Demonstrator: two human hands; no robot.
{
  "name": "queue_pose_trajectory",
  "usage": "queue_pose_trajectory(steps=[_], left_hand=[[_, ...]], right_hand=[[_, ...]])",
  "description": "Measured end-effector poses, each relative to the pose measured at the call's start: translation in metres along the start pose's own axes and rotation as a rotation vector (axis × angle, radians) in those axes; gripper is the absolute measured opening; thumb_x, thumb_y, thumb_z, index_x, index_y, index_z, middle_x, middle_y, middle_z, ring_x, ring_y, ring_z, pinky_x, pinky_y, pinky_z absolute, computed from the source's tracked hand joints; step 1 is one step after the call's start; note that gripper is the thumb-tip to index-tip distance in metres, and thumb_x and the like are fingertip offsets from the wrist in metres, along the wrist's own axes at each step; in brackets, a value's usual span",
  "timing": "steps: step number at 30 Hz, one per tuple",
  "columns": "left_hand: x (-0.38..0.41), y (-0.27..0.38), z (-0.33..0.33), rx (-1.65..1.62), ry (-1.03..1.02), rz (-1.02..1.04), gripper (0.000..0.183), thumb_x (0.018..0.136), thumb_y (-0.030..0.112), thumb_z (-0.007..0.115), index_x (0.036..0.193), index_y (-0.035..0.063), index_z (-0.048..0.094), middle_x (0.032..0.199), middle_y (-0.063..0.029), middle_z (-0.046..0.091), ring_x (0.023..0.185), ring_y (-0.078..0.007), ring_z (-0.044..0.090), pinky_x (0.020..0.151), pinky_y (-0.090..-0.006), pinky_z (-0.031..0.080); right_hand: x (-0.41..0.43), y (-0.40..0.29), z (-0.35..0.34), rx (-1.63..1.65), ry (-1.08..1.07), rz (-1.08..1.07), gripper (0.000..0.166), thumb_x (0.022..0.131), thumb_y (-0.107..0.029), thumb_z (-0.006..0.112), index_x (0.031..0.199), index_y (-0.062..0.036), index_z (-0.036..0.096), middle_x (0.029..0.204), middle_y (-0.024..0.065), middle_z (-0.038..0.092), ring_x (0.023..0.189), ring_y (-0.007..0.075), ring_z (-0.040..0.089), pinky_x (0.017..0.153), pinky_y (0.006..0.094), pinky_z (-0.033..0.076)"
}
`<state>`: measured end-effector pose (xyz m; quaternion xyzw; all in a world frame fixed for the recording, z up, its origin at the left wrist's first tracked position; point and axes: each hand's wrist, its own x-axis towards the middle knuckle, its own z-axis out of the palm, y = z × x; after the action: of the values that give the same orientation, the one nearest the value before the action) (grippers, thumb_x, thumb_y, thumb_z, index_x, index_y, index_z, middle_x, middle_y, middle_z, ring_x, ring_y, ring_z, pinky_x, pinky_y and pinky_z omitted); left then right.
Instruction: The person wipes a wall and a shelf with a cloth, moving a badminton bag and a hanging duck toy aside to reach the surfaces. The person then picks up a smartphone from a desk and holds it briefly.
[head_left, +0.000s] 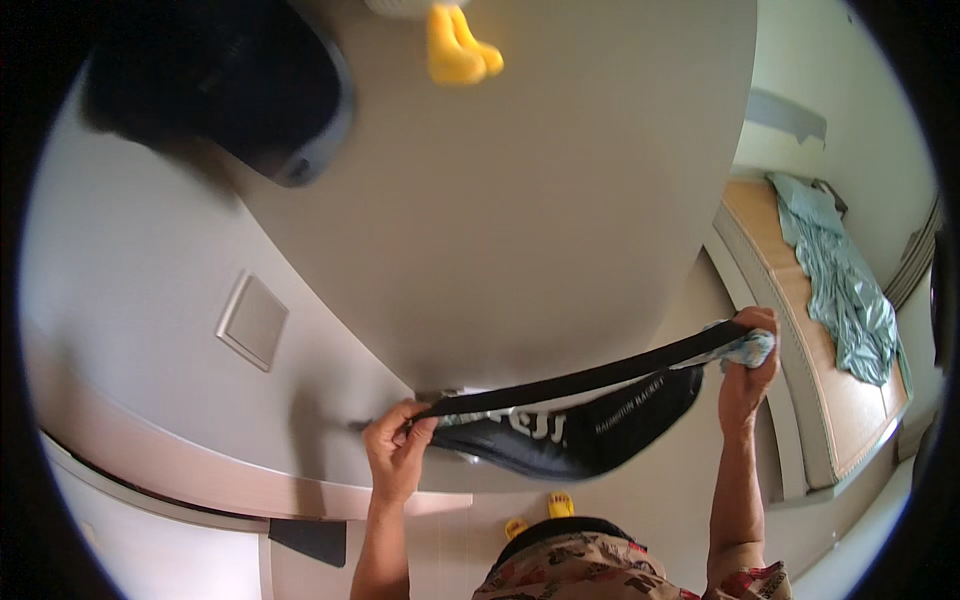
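Note:
A black racket bag (630, 420) with white lettering hangs in front of me between my two hands. My left hand (397, 446) pinches the left end of its black strap (585, 384) and the bag's edge between thumb and fingers. At the right, my right hand (754, 352) grips the other end of the strap. A crumpled light cloth with a blue-green pattern (750, 349) is bunched in that same hand. More patterned fabric shows under the strap beside my left fingers; whether it is the same cloth I cannot tell. The strap is pulled taut, and the bag sags below it.
A dark, blurred object (225, 90) juts out at the upper left, near yellow plush legs (461, 49). A square plate (253, 321) sits on the left wall. On the right, a tan mattress (806, 300) bears a crumpled green satin cloth (840, 277). Yellow footwear (560, 505) shows below.

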<state>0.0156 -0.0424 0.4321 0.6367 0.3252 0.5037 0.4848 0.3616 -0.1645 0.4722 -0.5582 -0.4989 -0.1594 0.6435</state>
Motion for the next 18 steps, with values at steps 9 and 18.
queue_pose_trajectory(steps=[9, 18], left_hand=[[0.078, 0.171, -0.014, 0.089, 0.279, 0.55, 0.013, 0.087, 0.011, 0.062, 0.085, -0.0017, 0.065, 0.061, 0.0029, 0.051, 0.051, -0.0021, 0.039, 0.045, -0.0178, 0.027], [0.175, 0.301, -0.062, 0.124, 0.498, 0.864, 0.021, 0.09, 0.02, 0.058, 0.094, 0.0012, 0.067, 0.056, 0.0054, 0.041, 0.048, -0.0021, 0.032, 0.043, -0.0191, 0.023]], right_hand=[[0.184, -0.078, 0.025, 0.202, 0.247, -0.289, 0.024, 0.084, -0.001, 0.045, 0.106, -0.0025, 0.054, 0.088, 0.0049, 0.056, 0.078, 0.0118, 0.052, 0.07, 0.0264, 0.044], [0.373, -0.182, 0.085, -0.074, 0.309, -0.672, 0.04, 0.087, -0.015, 0.054, 0.124, -0.0011, 0.048, 0.113, 0.0176, 0.054, 0.102, 0.0285, 0.052, 0.088, 0.0398, 0.042]])
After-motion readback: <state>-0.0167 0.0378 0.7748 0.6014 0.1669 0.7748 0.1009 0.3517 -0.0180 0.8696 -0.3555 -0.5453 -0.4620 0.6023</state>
